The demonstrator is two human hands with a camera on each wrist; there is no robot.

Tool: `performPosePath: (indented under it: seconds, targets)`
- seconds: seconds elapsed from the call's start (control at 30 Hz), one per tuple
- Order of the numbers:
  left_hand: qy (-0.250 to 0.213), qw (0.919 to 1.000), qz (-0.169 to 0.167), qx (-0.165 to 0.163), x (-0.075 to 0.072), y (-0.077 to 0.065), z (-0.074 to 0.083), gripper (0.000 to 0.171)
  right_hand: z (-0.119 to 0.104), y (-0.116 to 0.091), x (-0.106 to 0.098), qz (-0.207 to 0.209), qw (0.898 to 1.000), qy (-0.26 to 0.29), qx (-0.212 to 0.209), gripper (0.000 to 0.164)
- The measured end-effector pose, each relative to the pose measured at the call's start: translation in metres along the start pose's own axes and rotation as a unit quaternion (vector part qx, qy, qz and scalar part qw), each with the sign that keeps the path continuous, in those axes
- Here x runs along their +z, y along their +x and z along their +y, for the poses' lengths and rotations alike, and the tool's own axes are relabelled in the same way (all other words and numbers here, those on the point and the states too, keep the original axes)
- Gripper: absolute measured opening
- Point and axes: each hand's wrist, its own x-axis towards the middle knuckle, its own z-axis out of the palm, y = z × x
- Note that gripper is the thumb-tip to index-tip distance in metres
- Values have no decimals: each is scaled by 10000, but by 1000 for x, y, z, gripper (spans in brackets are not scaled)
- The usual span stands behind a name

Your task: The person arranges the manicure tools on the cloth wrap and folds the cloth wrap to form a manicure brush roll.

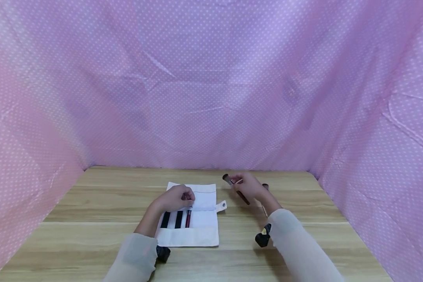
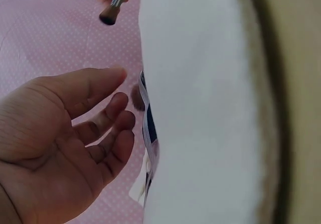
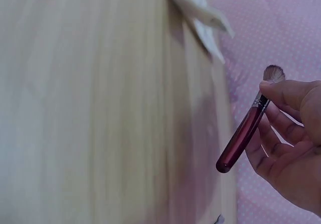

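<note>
My right hand (image 1: 246, 186) pinches a makeup brush (image 3: 243, 136) between thumb and fingers, near its silver collar. Its handle is glossy dark red and its bristles are brown, pointing up and left in the head view. Over the white fabric brush case (image 1: 204, 239), my left hand (image 2: 65, 138) hovers with loosely bent fingers and nothing between them. The case lies unfolded, with black strips showing on its left side and a red-handled brush (image 1: 188, 219) tucked in beside them. Brown bristles (image 2: 136, 97) stick out close to the left fingertips in the left wrist view.
Partly hidden behind the right hand and wrist, another brush (image 1: 265, 186) lies on the wooden table (image 1: 102, 203). A snap tab (image 1: 221, 206) juts from the case's right edge. Pink dotted cloth (image 1: 211, 98) hangs around the table's back and sides.
</note>
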Motion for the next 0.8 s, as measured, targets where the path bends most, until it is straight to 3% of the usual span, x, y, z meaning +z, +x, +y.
performPosePath:
  seconds: [0.13, 0.4, 0.63, 0.8]
  targets:
    - [28, 10000, 35, 9, 4, 3, 3, 5, -11, 4, 2, 93, 9995, 299, -79, 33]
    - [161, 9992, -290, -212, 11, 3, 6, 6, -32, 13, 16, 511, 9952, 763, -331, 39]
    - [295, 9985, -327, -311, 13, 4, 2, 3, -48, 23, 31, 846, 9846, 1466, -439, 37]
    - [309, 9981, -351, -397, 13, 5, 1, 4, -57, 30, 44, 859, 9764, 1913, -513, 38]
